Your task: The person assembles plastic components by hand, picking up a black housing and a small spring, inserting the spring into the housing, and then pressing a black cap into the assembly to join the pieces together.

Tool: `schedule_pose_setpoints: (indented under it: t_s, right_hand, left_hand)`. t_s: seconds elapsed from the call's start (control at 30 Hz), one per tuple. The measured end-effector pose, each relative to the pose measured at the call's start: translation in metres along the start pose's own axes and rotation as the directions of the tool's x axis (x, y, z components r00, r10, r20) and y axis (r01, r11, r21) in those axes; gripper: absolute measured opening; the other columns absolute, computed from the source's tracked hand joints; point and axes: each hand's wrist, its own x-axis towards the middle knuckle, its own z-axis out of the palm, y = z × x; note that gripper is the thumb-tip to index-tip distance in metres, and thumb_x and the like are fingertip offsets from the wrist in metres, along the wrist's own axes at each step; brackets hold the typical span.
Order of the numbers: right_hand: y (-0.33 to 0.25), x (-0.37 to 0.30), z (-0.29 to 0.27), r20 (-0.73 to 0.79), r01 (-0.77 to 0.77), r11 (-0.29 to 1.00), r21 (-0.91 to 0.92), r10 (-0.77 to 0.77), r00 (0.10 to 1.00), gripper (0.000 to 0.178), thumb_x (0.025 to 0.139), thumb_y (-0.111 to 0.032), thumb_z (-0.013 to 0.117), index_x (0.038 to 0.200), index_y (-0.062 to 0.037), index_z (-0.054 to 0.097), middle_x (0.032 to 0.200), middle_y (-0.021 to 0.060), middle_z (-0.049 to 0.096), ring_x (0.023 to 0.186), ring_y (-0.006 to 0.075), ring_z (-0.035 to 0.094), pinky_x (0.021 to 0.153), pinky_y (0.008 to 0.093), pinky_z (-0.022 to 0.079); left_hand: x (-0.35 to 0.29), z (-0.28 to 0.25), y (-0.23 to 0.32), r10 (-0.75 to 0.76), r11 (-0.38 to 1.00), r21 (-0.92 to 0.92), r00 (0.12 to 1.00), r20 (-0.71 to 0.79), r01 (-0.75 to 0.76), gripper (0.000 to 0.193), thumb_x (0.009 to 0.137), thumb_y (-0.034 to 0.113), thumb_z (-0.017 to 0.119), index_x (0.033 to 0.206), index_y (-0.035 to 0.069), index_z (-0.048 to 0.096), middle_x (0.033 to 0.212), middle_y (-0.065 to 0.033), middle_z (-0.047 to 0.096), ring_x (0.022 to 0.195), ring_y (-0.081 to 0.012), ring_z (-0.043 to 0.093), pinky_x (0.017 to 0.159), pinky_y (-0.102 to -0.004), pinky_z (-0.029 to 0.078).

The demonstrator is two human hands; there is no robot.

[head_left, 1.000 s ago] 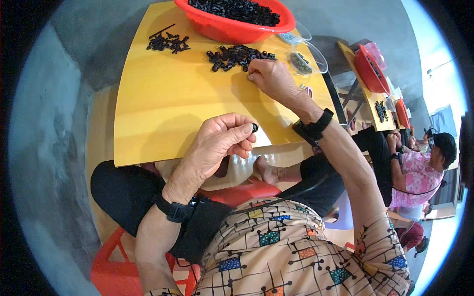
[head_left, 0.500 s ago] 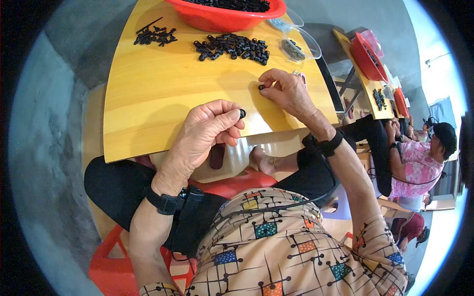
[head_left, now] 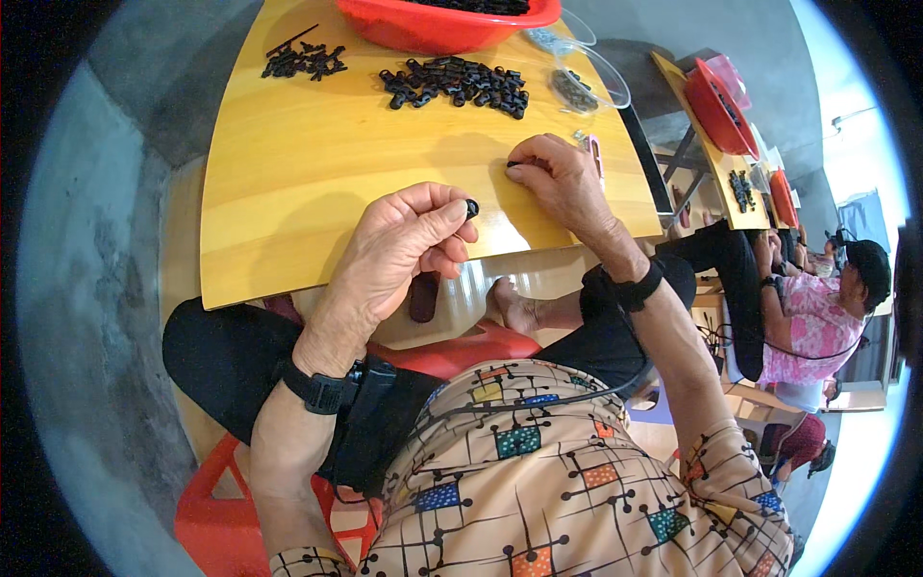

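Note:
My left hand pinches a small black plastic part between thumb and forefinger, just above the near edge of the yellow table. To its right, my right hand is closed in a pinch over the table. A bit of another small black part shows at its fingertips; the fingers cover most of it. The two hands are apart. Beyond them lies a pile of black plastic parts, and a smaller heap of thin black pieces sits farther left.
A red basin of black parts stands at the far edge. Clear plastic containers with small pieces are at the far right, near a pink-handled tool. Another table and people are off to the right.
Both hands keep their pinches and have barely shifted. The black part in my right fingers shows less than before. The view has moved slightly.

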Motion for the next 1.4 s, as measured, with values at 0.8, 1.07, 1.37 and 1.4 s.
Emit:
schedule_pose_setpoints:
  t_s: [0.8,1.07,1.37,1.4]
  right_hand:
    - [-0.059,-0.020,-0.032,0.471,-0.396,0.650,0.648,0.067,0.880,0.021,0.071,-0.002,0.073,0.086,-0.0009,0.059,0.078,0.0002,0.061,0.072,0.0046,0.056,0.063,0.0184,0.047]
    - [-0.055,-0.034,-0.033,0.464,-0.298,0.781,0.549,0.011,0.886,0.023,0.069,-0.006,0.075,0.086,-0.0015,0.060,0.076,-0.0002,0.060,0.070,0.0041,0.055,0.062,0.0187,0.046]
    - [-0.067,-0.064,-0.052,0.491,-0.119,0.915,0.385,-0.095,0.866,0.027,0.061,-0.015,0.080,0.072,-0.0057,0.058,0.065,0.0017,0.057,0.060,0.0115,0.055,0.053,0.0270,0.044]
    - [-0.070,-0.071,-0.057,0.538,-0.123,0.923,0.366,-0.102,0.836,0.028,0.060,-0.017,0.081,0.070,-0.0063,0.058,0.065,0.0026,0.056,0.060,0.0140,0.056,0.053,0.0284,0.044]
  left_hand:
    - [-0.006,0.011,-0.003,0.008,0.978,0.210,0.998,0.062,-0.021,0.018,0.087,0.015,0.058,0.096,0.000,0.058,0.072,-0.0020,0.060,0.057,-0.0055,0.056,0.051,-0.0175,0.049]
    - [-0.005,0.016,-0.012,-0.068,0.960,0.278,0.993,0.102,0.037,0.018,0.086,0.015,0.058,0.095,-0.001,0.058,0.072,-0.0028,0.059,0.057,-0.0060,0.056,0.050,-0.0180,0.049]
    - [-0.023,0.040,-0.022,-0.271,0.927,0.313,0.947,0.175,0.207,0.011,0.084,0.008,0.059,0.090,-0.001,0.061,0.068,-0.0047,0.061,0.054,-0.0081,0.059,0.046,-0.0197,0.049]
    - [-0.031,0.048,-0.022,-0.274,0.916,0.346,0.946,0.171,0.202,0.009,0.083,0.006,0.060,0.087,-0.001,0.061,0.067,-0.0054,0.062,0.053,-0.0083,0.059,0.046,-0.0200,0.050]
